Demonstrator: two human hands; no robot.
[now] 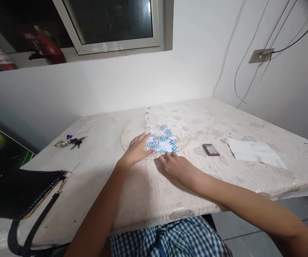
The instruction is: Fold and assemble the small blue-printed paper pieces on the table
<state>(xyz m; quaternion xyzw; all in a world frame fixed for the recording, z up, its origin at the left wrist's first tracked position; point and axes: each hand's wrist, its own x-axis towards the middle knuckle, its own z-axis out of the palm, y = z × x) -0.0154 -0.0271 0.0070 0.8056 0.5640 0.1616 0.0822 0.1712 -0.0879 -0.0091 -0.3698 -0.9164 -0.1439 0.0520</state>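
A loose heap of small white and blue paper pieces [165, 145] lies on a round mark near the middle of the table, some overlapping, some face down. My left hand [137, 147] rests at the heap's left side, fingers stretched out and thumb apart, its fingertips at the pieces. At the near edge of the heap is my right hand [175, 166], its fingers curled in and close together. Whether a piece is between those fingers is hidden.
The table [100, 142] has a patterned plastic cover. Right of the heap are a small blurred card [211, 150] and a white cloth or paper [255, 152]. Keys [76, 142] lie at the left, near a black bag [22, 189] with a strap. A red bottle [49, 46] stands on the windowsill.
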